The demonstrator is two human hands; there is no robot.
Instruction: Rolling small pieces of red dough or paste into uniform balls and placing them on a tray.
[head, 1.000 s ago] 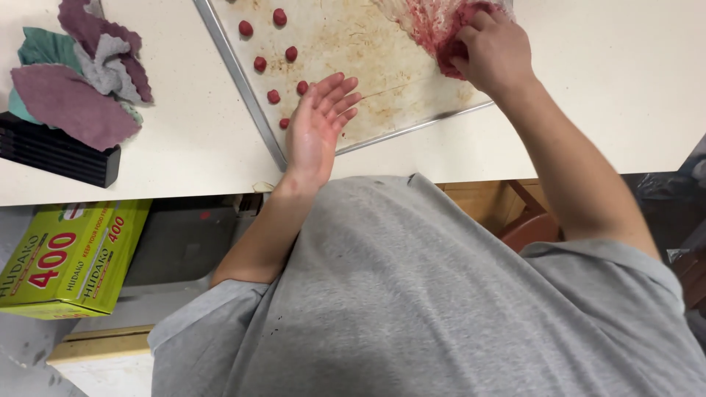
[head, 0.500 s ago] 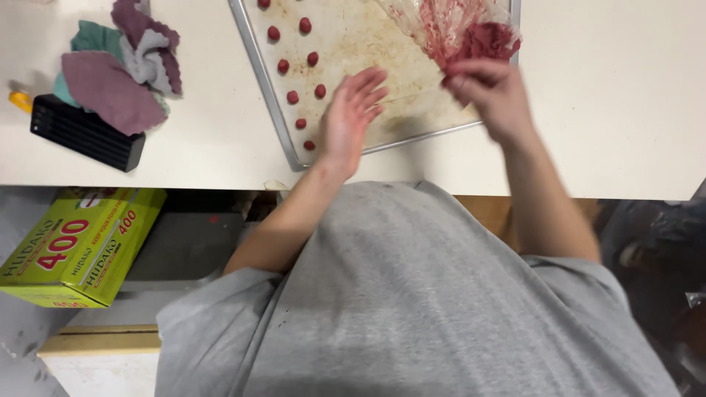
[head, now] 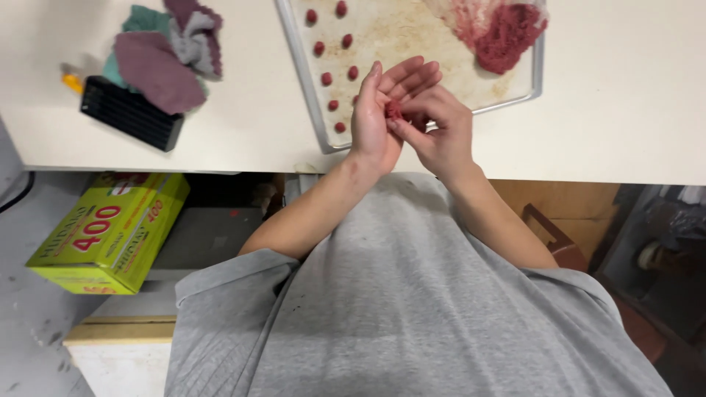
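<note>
A: Left hand is spread, palm up, at the near edge of the tray; right hand pinches a small red lump against that palm.

B: Shaping step, I'd say. Finished red balls sit in rows on the tray's left.

A: And the red mound is at the far right. Next calls for rolling it round, gently.

B: Cloths lie left on the table.

White table above grey floor, brown wooden chair beneath
</note>
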